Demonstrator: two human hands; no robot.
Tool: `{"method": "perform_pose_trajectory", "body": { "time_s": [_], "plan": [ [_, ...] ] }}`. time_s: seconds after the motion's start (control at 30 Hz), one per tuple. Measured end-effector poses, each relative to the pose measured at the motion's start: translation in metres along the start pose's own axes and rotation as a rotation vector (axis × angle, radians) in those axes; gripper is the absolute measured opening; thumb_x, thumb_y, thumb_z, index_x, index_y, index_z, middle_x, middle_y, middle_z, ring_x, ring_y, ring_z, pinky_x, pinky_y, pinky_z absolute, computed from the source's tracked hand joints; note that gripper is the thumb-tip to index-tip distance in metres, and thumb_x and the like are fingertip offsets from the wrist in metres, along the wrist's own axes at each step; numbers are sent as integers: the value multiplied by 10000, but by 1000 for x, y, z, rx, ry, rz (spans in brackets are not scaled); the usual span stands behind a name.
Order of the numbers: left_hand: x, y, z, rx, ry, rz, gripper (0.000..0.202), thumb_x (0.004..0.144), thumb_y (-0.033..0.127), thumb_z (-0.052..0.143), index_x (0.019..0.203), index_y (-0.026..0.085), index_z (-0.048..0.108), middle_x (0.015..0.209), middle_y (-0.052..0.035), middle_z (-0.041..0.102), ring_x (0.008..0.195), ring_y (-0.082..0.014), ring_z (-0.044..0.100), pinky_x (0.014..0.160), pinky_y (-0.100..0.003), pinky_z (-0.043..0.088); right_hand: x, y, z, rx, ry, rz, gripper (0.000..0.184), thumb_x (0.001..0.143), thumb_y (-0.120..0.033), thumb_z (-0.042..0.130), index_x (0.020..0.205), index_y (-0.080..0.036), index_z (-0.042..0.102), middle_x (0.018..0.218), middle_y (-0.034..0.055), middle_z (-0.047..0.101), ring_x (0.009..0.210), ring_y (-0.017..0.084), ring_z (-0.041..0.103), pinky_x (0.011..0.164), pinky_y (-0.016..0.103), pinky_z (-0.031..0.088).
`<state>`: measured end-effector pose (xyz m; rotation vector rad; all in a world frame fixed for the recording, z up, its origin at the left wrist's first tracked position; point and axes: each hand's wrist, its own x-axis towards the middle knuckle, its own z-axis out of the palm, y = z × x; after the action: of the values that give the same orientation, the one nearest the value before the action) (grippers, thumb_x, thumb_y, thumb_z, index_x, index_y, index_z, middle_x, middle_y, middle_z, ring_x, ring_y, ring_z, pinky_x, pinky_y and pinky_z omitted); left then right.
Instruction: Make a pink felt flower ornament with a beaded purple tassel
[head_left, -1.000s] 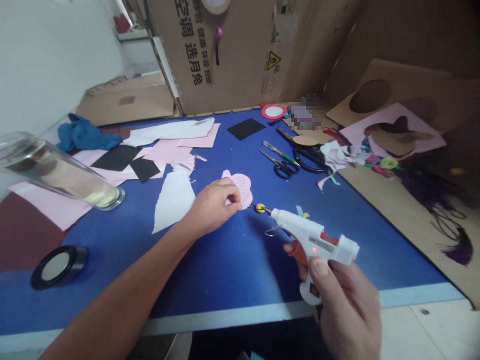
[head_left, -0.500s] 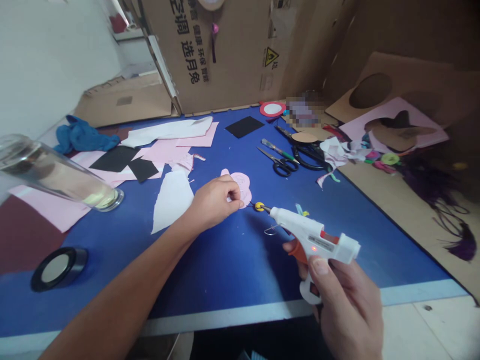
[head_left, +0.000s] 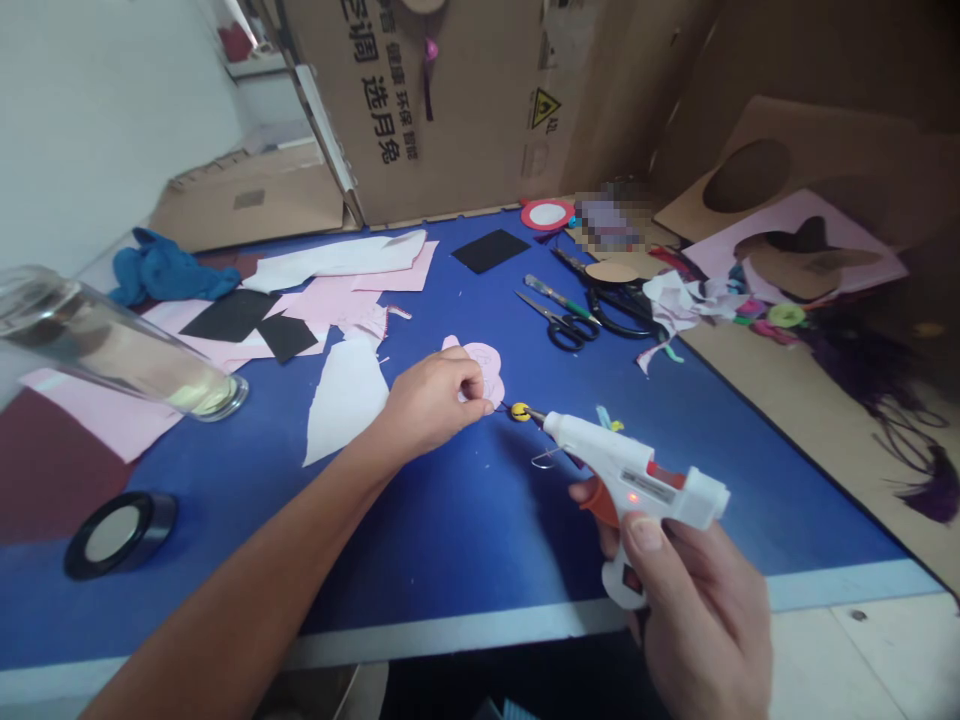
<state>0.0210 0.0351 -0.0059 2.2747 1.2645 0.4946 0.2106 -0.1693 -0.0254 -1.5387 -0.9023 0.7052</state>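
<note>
My left hand [head_left: 442, 395] is closed in a pinch at the edge of a pink flower-shaped piece [head_left: 489, 365], with its fingertips hiding part of it. A short dark cord runs from those fingertips to a yellow bead [head_left: 520, 411], and whether the fingers also grip the cord is hard to see. My right hand [head_left: 697, 600] is wrapped round a white hot glue gun [head_left: 604, 450], a finger at its orange trigger [head_left: 600, 503]. A small red light glows on its side. The metal nozzle points left and meets the yellow bead.
Scissors [head_left: 566, 330], a craft knife [head_left: 551, 290] and pliers [head_left: 622, 310] lie at the back right. Pink, white and black sheets [head_left: 349, 400] cover the left. A glass bottle [head_left: 127, 345] and a tape roll [head_left: 120, 535] stand left; cardboard [head_left: 465, 120] walls the back.
The view has shifted very slightly. Both hands, the glue gun and the yellow bead keep nearly the same places relative to each other.
</note>
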Motion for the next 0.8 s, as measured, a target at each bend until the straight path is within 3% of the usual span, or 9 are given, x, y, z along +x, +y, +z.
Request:
{"method": "perform_pose_trajectory", "body": {
  "time_s": [0.13, 0.53, 0.8],
  "plan": [
    [-1, 0, -1, -3, -9, 8, 219, 830, 163, 800, 708, 209, 623, 889, 15, 679, 828, -175, 624, 735, -322, 402, 0, 2, 0, 5, 6, -1, 442, 999, -583, 750, 1213, -218, 875, 830, 86, 826, 503, 162, 619, 401, 259, 501],
    [-1, -4, 0, -13, 2, 54, 223, 822, 154, 808, 717, 213, 620, 874, 17, 674, 811, -175, 615, 735, -322, 412, 1, 1, -2, -37, 4, -44, 438, 1010, -575, 734, 1199, -207, 879, 763, 75, 790, 524, 174, 631, 423, 264, 525],
    [-2, -4, -4, -31, -14, 57, 199, 813, 78, 758, 734, 206, 628, 913, 6, 686, 833, -172, 624, 752, -318, 423, -1, 1, -2, -24, 8, 0, 434, 997, -584, 743, 1175, -208, 869, 769, 76, 792, 533, 189, 647, 425, 276, 528]
  ]
}}
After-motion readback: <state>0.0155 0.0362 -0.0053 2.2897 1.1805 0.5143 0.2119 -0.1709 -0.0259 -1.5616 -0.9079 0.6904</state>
